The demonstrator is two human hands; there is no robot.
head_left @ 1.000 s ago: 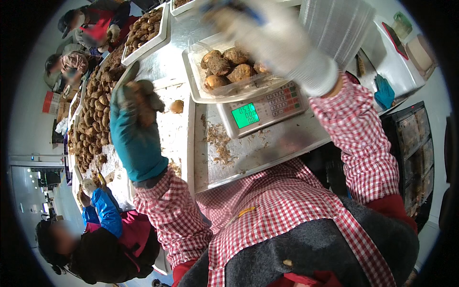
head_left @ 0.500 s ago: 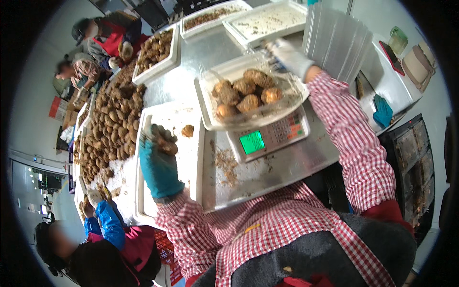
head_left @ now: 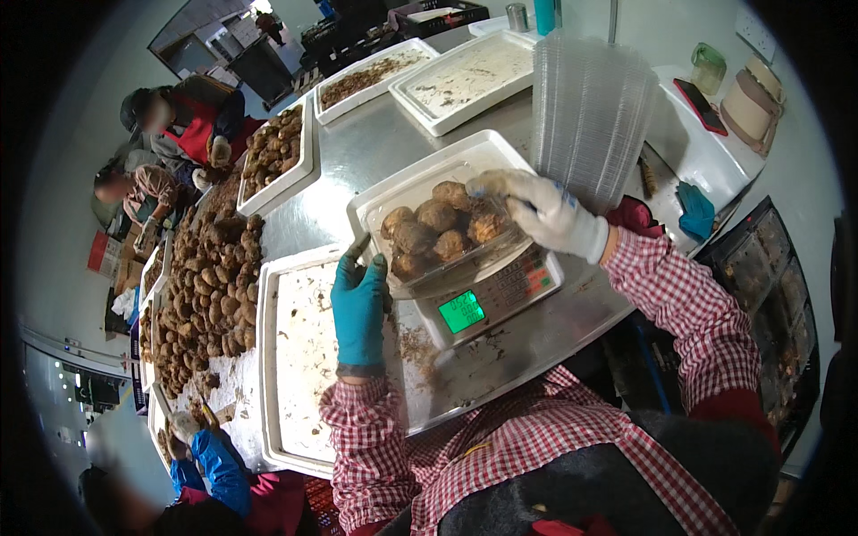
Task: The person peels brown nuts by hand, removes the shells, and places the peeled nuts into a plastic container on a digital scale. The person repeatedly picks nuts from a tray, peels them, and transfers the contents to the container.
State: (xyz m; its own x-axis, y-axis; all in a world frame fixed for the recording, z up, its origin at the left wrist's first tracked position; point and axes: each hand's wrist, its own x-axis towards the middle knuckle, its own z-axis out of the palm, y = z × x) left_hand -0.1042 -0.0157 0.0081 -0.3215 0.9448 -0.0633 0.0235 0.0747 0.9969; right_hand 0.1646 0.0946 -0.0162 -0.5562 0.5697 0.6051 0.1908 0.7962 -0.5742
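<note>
A clear plastic container (head_left: 433, 284) of round brown tubers, like small taros (head_left: 437, 215), rests in a white tray (head_left: 487, 141) on a scale (head_left: 509, 288) with a lit green display. At its far right corner, my right hand (head_left: 556, 216), in a white glove, has its fingers closed over the rim. My left hand (head_left: 359, 308), in a teal glove, reaches to the left edge with thumb and forefinger apart. Its fingertips are by the rim of the tray and container, and whether they touch cannot be seen. Nothing shows in its grasp.
Left of the scale lies a white tray (head_left: 299, 357) with dirt specks. Beyond it is a heap of tubers (head_left: 210, 286), with co-workers (head_left: 192, 125) around it. A stack of clear containers (head_left: 590, 121) stands behind my right hand. More trays (head_left: 465, 79) line the far side.
My left hand has left the tray on the left, where it held tubers, and come to the container's left edge. My right hand has lowered onto the container's right corner.
</note>
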